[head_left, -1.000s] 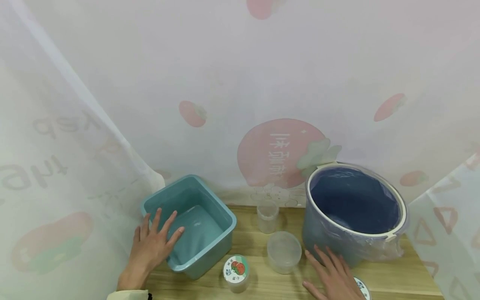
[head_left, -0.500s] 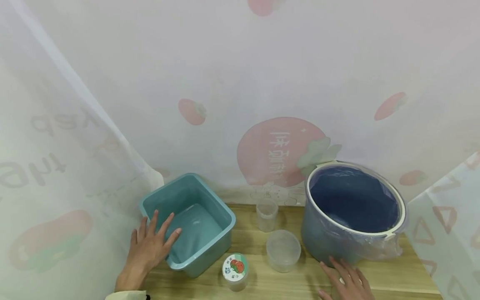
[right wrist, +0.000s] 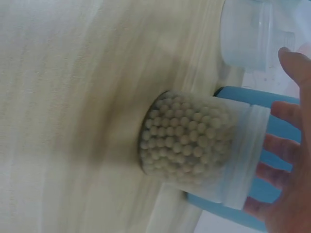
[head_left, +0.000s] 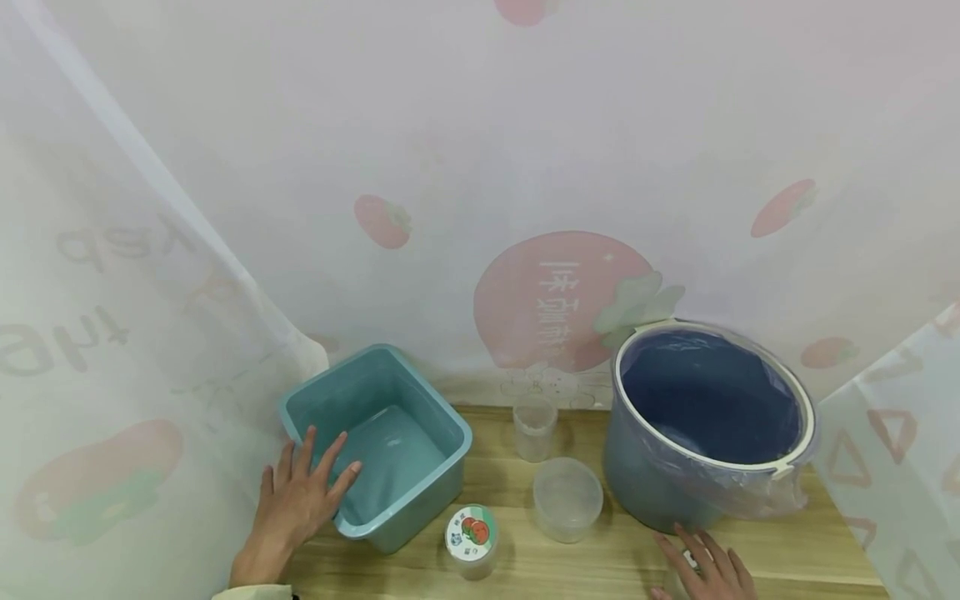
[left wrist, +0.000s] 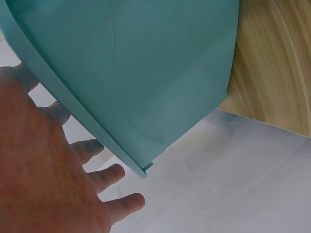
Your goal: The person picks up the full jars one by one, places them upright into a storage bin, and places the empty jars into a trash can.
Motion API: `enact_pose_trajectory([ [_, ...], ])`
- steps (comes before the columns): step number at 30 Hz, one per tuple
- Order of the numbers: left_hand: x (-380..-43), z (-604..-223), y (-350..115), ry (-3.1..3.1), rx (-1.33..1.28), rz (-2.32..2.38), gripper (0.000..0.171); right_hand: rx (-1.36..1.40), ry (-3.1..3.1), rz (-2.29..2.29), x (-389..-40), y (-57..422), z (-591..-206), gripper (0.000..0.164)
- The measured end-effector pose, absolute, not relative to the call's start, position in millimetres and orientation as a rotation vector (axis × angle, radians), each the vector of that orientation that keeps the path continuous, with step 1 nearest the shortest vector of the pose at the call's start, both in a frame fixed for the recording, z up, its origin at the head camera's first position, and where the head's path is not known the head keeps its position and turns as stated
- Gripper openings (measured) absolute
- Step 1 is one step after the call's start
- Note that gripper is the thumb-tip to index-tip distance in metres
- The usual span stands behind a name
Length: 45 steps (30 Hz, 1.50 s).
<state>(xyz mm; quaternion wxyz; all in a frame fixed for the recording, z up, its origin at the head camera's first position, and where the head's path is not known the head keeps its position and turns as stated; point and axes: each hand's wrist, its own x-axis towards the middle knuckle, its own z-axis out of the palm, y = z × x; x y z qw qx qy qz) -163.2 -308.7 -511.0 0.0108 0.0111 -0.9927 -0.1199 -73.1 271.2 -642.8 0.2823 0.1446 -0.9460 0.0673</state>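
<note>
My left hand (head_left: 292, 508) lies spread at the near-left rim of a square teal basin (head_left: 420, 506), its fingers reaching over the edge. In the left wrist view, that hand (left wrist: 53, 160) is beside the basin wall (left wrist: 146, 73) with fingers spread. At the front right, my right hand (head_left: 708, 575) is over a lidded jar (head_left: 692, 560), mostly hidden beneath it. The right wrist view shows the clear jar (right wrist: 182, 138) full of beige beads, standing on the table. Fingers of the right hand (right wrist: 291, 160) extend past the lid; whether they touch it cannot be told.
A blue bucket (head_left: 648, 487) with a white rim and plastic lining stands at the right. Between basin and bucket are a tall clear cup (head_left: 535, 433), a wider translucent tub (head_left: 567, 504) and a tomato-labelled jar (head_left: 472, 542). Printed white sheeting (head_left: 450, 150) encloses the wooden table.
My right hand has moved right and nearer, from beside the bucket's base to over the bead jar, whose lid showed to its right before. The left hand has barely moved.
</note>
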Motion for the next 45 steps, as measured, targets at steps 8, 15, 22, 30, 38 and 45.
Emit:
enact_pose_trajectory([
  [8,-162.6,-515.1,-308.1,-3.106,0.044,-0.362,0.075,0.341,-2.607,0.198,-70.0,274.6,-647.8,0.071],
  [15,-160.8,-519.8,-309.6,-3.114,0.06,-0.373,0.076,0.438,-2.455,0.182,-74.7,284.1,-659.6,0.063],
  [22,-160.1,-521.8,-311.0,-3.114,0.061,-0.408,0.076,0.469,-2.452,0.191,-77.4,288.9,-662.2,0.061],
  [30,-160.0,-523.2,-313.8,-3.117,0.063,-0.449,0.073,0.41,-2.584,0.226,-74.4,285.0,-653.2,0.059],
  [38,-160.9,-527.3,-315.1,-3.102,0.046,-0.465,0.055,0.382,-2.603,0.274,-69.3,279.0,-648.3,0.063],
  [45,-159.1,-528.6,-313.5,-3.074,0.03,-0.459,0.058,0.407,-2.606,0.301,-67.6,274.2,-640.4,0.067],
])
